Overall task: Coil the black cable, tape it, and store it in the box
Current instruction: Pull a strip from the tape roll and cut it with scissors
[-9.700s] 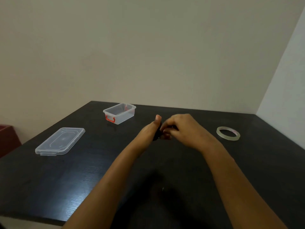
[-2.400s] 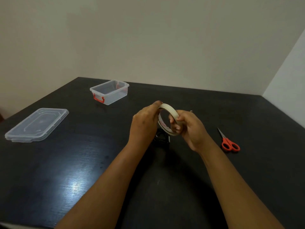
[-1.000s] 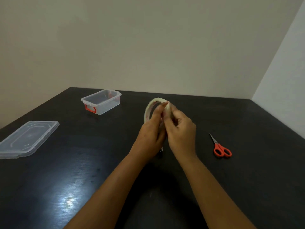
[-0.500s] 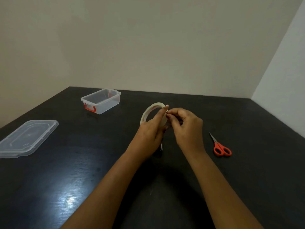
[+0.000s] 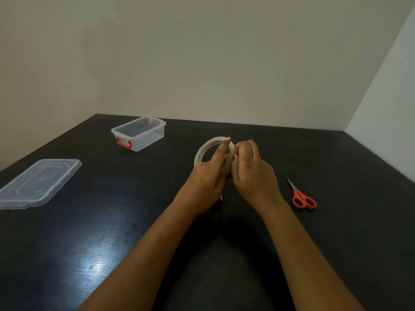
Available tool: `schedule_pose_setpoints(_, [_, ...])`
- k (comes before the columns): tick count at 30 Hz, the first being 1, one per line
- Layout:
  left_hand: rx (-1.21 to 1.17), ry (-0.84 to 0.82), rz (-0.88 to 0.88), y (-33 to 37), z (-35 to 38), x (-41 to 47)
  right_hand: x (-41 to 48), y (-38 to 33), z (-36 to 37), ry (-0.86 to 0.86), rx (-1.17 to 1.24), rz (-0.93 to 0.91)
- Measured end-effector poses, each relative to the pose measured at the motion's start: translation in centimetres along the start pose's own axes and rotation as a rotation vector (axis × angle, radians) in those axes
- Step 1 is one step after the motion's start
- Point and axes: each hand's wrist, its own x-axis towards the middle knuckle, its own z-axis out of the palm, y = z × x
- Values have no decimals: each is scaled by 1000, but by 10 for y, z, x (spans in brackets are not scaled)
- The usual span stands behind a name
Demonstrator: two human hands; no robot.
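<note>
Left hand (image 5: 208,176) grips tape (image 5: 200,153); right hand (image 5: 253,172) pinches it.

Black wood-grain table (image 5: 336,254). Glare patch (image 5: 98,265) nearer than and left of the left hand (image 5: 208,176). Beige wall (image 5: 202,63) beyond it. Paler side wall (image 5: 390,97) right of the right hand (image 5: 253,173).

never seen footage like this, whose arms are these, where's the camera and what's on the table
No machine here: these are a person's two bare arms, filmed by one camera worn on their head, looking down. The left hand holds a pale ring-shaped roll of tape upright; the right hand pinches at its rim, probably finding the tape's end. On the black table lie a clear plastic box with a red latch, its clear flat lid apart to the left, and orange-handled scissors to the right.
</note>
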Motion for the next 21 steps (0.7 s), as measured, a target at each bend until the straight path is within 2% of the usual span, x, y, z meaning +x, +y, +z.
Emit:
schedule_pose_setpoints(14, [-72, -13, -95, -2, -2, 0, -3, 3, 0, -112, 178, 6])
schedule_pose_setpoints(18, [-55, -3, -111, -5, -4, 0, -3, 4, 2, -60, 192, -3])
schedule_pose_setpoints(21, [-55, 7, -110, -6, -5, 0, -2, 6, 0, -35, 352, 48])
